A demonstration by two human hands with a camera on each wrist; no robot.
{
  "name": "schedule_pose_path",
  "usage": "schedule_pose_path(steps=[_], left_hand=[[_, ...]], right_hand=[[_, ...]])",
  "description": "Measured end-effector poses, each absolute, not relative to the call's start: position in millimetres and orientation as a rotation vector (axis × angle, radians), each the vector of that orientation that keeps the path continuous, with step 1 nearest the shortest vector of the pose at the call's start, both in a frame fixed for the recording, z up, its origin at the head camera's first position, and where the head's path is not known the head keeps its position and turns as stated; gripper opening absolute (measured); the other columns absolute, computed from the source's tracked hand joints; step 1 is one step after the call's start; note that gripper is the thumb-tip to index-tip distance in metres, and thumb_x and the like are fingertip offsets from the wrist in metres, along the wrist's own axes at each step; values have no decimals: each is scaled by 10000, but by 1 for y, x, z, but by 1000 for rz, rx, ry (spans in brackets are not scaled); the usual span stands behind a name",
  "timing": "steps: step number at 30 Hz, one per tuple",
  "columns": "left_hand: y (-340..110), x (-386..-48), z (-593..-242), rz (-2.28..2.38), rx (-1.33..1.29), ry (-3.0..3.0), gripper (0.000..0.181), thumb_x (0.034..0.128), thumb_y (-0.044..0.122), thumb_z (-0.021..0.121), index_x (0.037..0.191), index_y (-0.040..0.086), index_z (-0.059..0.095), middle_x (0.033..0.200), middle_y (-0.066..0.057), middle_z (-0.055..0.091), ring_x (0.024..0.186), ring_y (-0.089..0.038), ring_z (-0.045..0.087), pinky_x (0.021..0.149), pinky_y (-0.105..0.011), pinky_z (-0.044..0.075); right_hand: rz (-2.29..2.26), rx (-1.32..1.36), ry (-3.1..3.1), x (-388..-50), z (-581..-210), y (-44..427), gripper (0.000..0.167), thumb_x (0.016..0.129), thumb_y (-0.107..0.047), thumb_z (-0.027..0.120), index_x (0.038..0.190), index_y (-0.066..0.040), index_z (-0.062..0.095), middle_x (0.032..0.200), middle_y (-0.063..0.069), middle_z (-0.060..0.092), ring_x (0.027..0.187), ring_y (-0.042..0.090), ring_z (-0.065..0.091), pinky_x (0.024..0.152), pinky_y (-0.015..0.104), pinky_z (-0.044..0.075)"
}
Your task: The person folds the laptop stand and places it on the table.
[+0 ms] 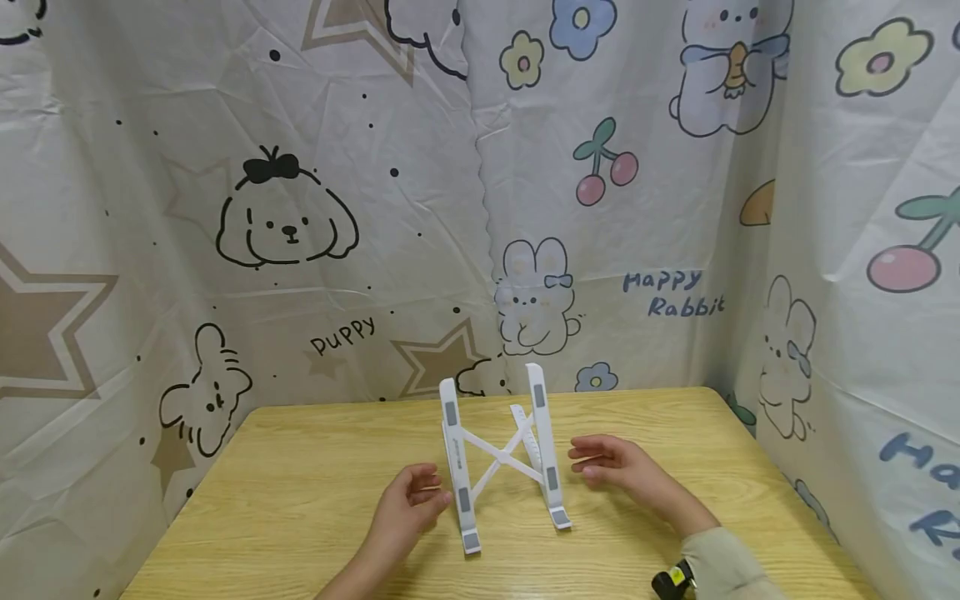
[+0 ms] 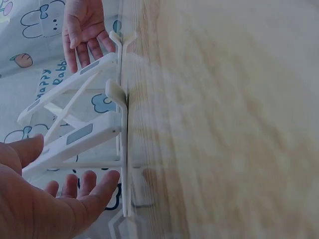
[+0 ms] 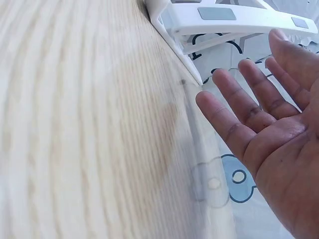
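Note:
A white folding laptop stand (image 1: 456, 454) with grey pads stands unfolded on the wooden table, its two sloping arms joined by a crossed brace. Just left of it is my left hand (image 1: 408, 508), fingers relaxed and slightly bent, holding nothing. On the other side, my right hand (image 1: 618, 467) hangs apart from the stand with its fingers extended. In the left wrist view, the left hand (image 2: 55, 204) lies near the closer arm of the stand (image 2: 79, 134), thumb and fingers spread. The right wrist view shows the right palm (image 3: 284, 139) bare, below the stand (image 3: 234, 20).
The light wooden table (image 1: 300, 483) reaches back to a hanging cloth (image 1: 420, 250) printed with puppies, rabbits and flowers. More of this cloth hangs at both sides. A black device with a yellow label (image 1: 672, 578) sits at the right sleeve (image 1: 723, 562).

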State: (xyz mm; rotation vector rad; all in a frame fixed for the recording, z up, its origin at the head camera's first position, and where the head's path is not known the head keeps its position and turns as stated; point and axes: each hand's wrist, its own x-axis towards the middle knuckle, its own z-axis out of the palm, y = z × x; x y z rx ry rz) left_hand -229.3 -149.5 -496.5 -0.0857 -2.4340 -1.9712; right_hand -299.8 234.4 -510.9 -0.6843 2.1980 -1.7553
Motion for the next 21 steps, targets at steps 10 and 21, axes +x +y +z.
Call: schedule_pose_path(steps=[10,21], left_hand=[[-142,-234,-502,-2144,-54,-2360,512,918,43,747,1340,-99,494,1237,-258,601,991,-194,649,778,-406,626],[-135,-238,-506,-2291,-26,-2303,466,933,87,744,1310,-90,535,1174,-181,618,970,-201,642,848,-450,623]], right_hand=[[-1803,-580,2084,-305,-512,222,569,978,-72,680,1462,111,442,1381,319,558,1203,366,648,962,451,586],[-1852,-532,2040,-313,-518,207,518,943,-32,713,1400,108,513,1270,228,656,1078,239,686,937,450,598]])
